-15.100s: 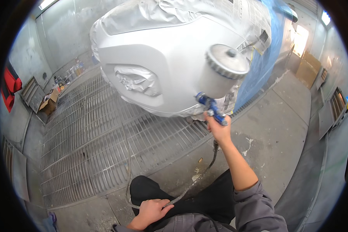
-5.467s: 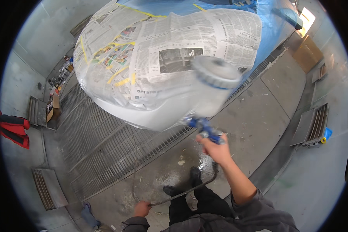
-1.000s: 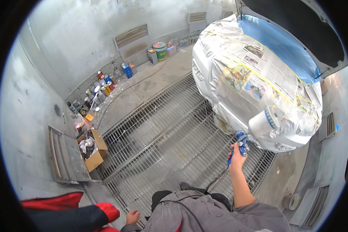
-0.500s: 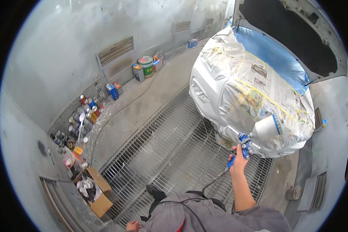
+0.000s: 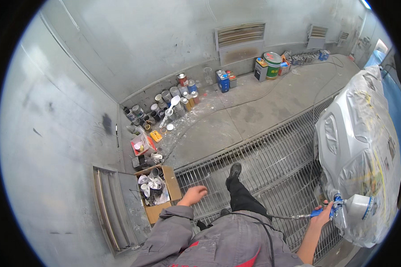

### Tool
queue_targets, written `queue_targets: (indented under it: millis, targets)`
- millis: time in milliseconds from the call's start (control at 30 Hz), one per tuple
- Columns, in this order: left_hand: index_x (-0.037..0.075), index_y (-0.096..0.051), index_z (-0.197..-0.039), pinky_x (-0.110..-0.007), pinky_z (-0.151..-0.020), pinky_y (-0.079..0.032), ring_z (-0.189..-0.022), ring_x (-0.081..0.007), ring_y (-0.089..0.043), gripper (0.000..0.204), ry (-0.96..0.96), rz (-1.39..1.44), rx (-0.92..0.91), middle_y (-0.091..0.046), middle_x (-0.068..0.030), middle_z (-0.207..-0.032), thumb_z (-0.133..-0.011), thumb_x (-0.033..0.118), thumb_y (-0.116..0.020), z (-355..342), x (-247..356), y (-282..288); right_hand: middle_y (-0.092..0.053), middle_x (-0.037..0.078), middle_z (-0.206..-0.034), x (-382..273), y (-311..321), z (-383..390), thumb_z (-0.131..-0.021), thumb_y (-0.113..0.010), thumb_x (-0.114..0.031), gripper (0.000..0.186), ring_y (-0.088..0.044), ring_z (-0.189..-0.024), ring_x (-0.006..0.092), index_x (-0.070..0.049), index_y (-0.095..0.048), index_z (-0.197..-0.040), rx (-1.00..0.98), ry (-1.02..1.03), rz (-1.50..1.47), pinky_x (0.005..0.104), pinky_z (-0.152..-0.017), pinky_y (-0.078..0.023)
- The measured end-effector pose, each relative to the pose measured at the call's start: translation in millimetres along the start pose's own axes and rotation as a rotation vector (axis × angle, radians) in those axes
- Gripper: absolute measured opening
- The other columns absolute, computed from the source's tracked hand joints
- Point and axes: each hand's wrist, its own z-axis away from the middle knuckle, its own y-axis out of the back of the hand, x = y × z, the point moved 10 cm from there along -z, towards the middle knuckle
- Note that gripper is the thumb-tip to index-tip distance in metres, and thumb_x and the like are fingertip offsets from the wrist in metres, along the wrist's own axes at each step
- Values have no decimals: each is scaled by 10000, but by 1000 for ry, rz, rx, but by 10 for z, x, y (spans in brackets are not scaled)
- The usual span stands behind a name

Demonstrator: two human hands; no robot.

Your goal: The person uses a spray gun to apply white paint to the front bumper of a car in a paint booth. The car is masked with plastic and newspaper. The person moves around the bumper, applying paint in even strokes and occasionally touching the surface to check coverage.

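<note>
Grey-sleeved, holds the left hand (image 5: 194, 195) out near the cardboard box (image 5: 172, 183), with fingers loosely bent and unclenched, hard to make out one by one. Grips the blue spray gun (image 5: 337, 205) in the right hand (image 5: 321, 214), with fingers wrapped round the handle; cannot make out the trigger. Trails a dark hose (image 5: 294, 217) from the handle's end toward the jacket (image 5: 227, 238), hard to follow past the waist. Holds the pale cup (image 5: 358, 206) tilted sideways, directly before the masked car front (image 5: 372, 171); cannot tell touching from apart there. Has one black shoe (image 5: 235, 170) over the floor grating (image 5: 280, 178), the other mostly hidden under the jacket. Loses the car's far side in the dark rim. Farther off, crowded cans (image 5: 165, 95), partly covering one another, with a white ladle (image 5: 175, 101) among them; then a green bucket (image 5: 272, 69) and, on the wall (image 5: 165, 40), a louvred vent (image 5: 240, 35), stained below.
</note>
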Motion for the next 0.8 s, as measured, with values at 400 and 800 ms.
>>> queue_targets:
  millis: [400, 800]
  targets:
    - [9, -773, -1113, -384, -734, -607, -824, -212, -754, 301, 482, -5, -207, -780, -140, -922, -925, 240, -726, -894, -1544, 1130, -679, 12, -901, 494, -3183, -158, -1012, -694, -267, 186, -541, -554, 139, -170, -592, -1134, 60, -81, -81, 275, -465, -446]
    - [-52, -722, -1148, -307, -702, -593, -775, -177, -742, 276, 165, 59, -409, -764, -119, -919, -975, 156, -668, -4546, -36, 1673, -692, 20, -895, 41, -3907, 157, -1037, -668, -252, 142, -547, -511, 127, -117, -632, -1063, 306, 81, -204, 282, -441, -440]
